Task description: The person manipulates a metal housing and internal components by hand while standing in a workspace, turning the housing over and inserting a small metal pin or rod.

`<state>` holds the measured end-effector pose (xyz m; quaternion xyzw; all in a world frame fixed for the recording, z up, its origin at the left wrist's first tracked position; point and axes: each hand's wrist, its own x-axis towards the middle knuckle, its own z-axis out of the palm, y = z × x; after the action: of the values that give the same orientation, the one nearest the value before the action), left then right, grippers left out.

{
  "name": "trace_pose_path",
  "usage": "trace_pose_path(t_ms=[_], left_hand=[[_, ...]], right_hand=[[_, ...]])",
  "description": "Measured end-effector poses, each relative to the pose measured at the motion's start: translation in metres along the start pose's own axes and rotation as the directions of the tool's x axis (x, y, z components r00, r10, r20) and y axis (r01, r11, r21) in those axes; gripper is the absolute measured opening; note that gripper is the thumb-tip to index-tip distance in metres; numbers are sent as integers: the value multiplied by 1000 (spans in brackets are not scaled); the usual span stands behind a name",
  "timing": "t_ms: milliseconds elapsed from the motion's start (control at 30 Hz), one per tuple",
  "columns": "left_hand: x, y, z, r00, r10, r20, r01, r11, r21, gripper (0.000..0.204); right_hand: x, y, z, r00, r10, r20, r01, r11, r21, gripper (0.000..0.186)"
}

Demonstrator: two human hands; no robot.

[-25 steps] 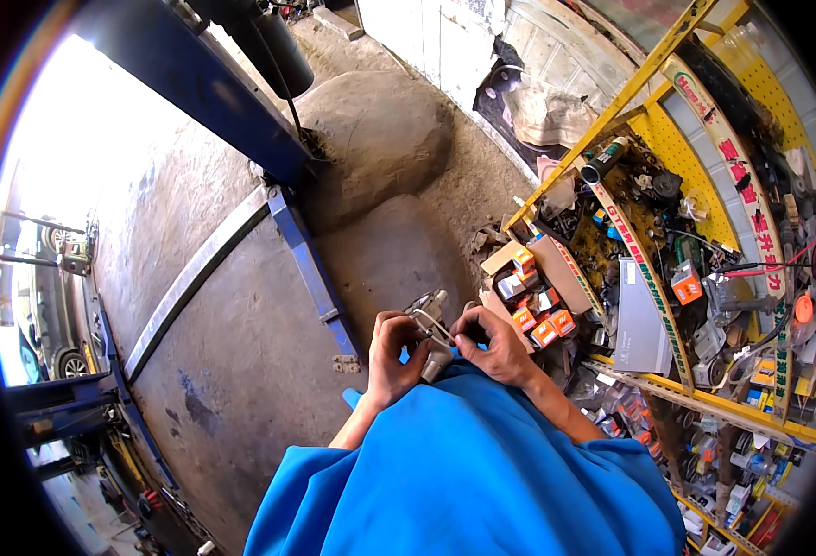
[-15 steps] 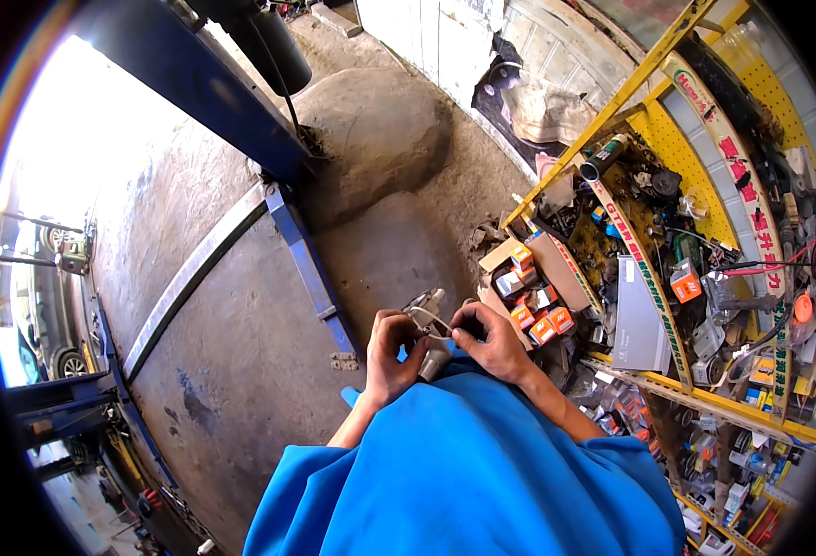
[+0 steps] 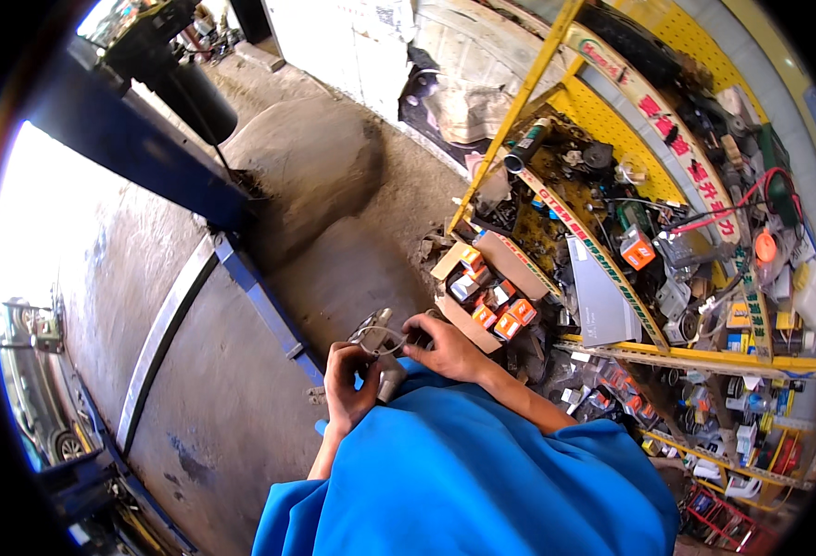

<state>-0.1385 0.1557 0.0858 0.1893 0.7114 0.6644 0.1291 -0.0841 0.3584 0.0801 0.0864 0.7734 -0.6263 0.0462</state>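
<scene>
My left hand [image 3: 345, 382] is closed, its curled fingers at one side of a thin pale loop [image 3: 385, 351]. From the other side my right hand [image 3: 447, 348] pinches the same loop between thumb and fingers. Whether the loop is a rubber ring or a bent strip I cannot make out. Under and behind the hands lies a grey metal part [image 3: 391, 382], which shows beside my left thumb. Another pale metal piece [image 3: 372, 323] sticks out beyond the fingers; I cannot tell if both belong to one part. My blue garment spreads below the hands.
To the right, a cardboard box [image 3: 512, 262] holds several small orange-and-white boxes, beside a yellow shelf rack [image 3: 704, 357] crowded with parts. A blue lift post [image 3: 139, 139] and its base beam [image 3: 261, 301] stand at the left. A car [image 3: 32, 389] is at the far left.
The view has swung right, so everything sits farther left. My hands have drawn slightly apart, and the pale loop shows wider between them.
</scene>
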Motion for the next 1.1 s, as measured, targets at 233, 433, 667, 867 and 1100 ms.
trace_pose_path(t_ms=[233,433,667,867,1100], left_hand=[[6,0,7,991,117,57,-125,976,179,24],[14,19,14,957,211,200,-267,910,318,23],[28,39,26,873,286,396,-424,845,326,26],[44,67,30,805,399,439,-567,734,374,25],[30,66,14,942,336,-10,-324,917,231,29]], right_hand=[[-2,31,5,976,125,179,-108,989,-100,58],[11,44,7,943,79,322,-145,972,184,65],[18,49,6,953,45,299,-214,798,563,56],[35,30,0,984,2,179,-129,699,704,56],[45,2,-25,989,-65,136,-44,738,674,65]])
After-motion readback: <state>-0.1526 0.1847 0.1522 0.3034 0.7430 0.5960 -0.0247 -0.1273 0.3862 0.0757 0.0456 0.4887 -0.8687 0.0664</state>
